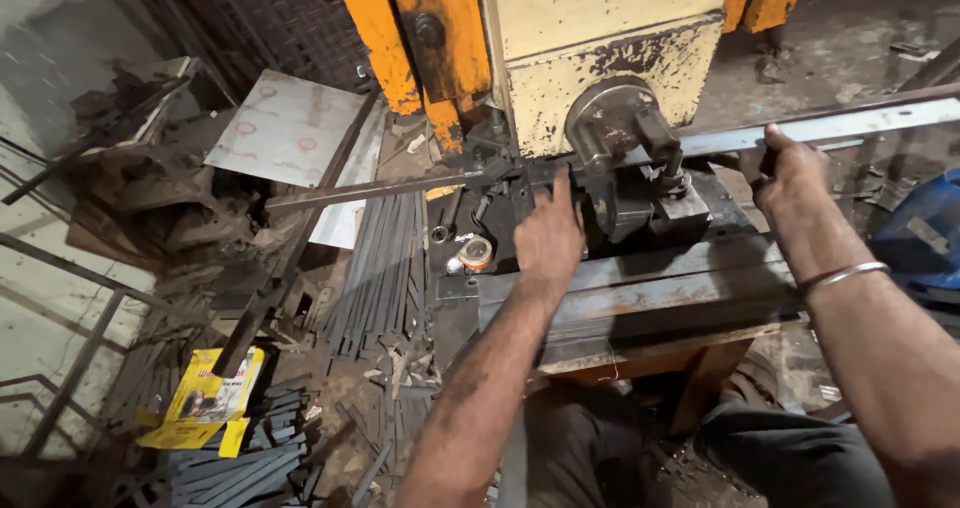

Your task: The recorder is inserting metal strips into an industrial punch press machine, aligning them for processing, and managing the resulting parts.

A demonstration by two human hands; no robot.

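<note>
Right hand (pixel 790 173) clenched around the long flat steel strip (pixel 850 126), gripping it where it comes out to the right of the press head (pixel 610 68). Left hand (pixel 548 236) sits flat on the dark die block (pixel 640 208) just below the round ram (pixel 605 118), fingers pressed down on the strip or the block at the die; can't tell whether it actually grips anything, looks more like steadying than holding. Strip runs across from well right of the right hand, under the ram, past the left hand and out the far side as a darker bar (pixel 370 190). Stack of flat steel plates (pixel 650 288) forms the bench under both wrists. Left of the left hand: a small round tin (pixel 476 253), then a fan of cut strips (pixel 385 268) lying on the floor, a yellow packet (pixel 205 403) lower down. Metal bangle (pixel 840 276) on the right wrist. Risks as I judge them: left fingers are right next to the ram, so any stroke with the hand there is a crush hazard. The long strip is held at one point only, so it could whip or kick. The bangle could snag on an edge. Scrap underfoot is a slip/cut hazard.
</note>
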